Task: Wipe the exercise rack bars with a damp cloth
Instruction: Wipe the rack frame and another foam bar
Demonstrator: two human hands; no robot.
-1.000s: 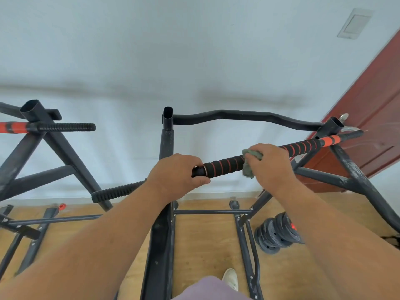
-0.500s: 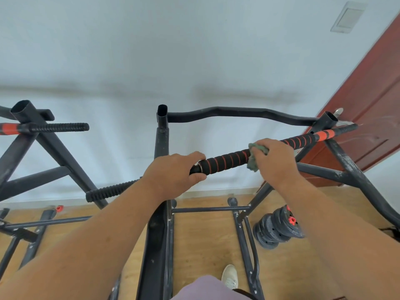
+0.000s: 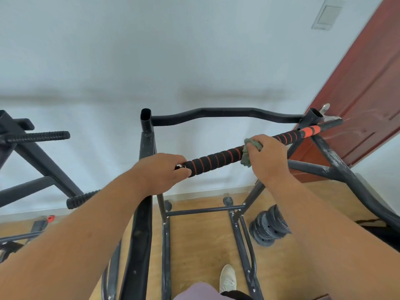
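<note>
A black foam-gripped bar (image 3: 218,159) with orange spiral stripes runs from centre up to the right on the black exercise rack (image 3: 147,148). My left hand (image 3: 162,172) grips the bar's near end. My right hand (image 3: 266,156) holds a grey-green cloth (image 3: 249,152) wrapped round the bar's middle, fingers curled over it. Beyond my right hand the bar continues to an orange band (image 3: 309,131). A wavy black top bar (image 3: 227,114) spans the rack behind.
A red-brown door (image 3: 363,94) stands at the right, close to the bar's far end. Black weight plates (image 3: 268,226) lie on the wooden floor. A second rack frame (image 3: 32,152) with ribbed handles stands at the left. My shoe (image 3: 227,278) is below.
My right hand has slid the cloth along the bar up and to the right, baring more striped foam between my hands. My left hand stays on the near end.
</note>
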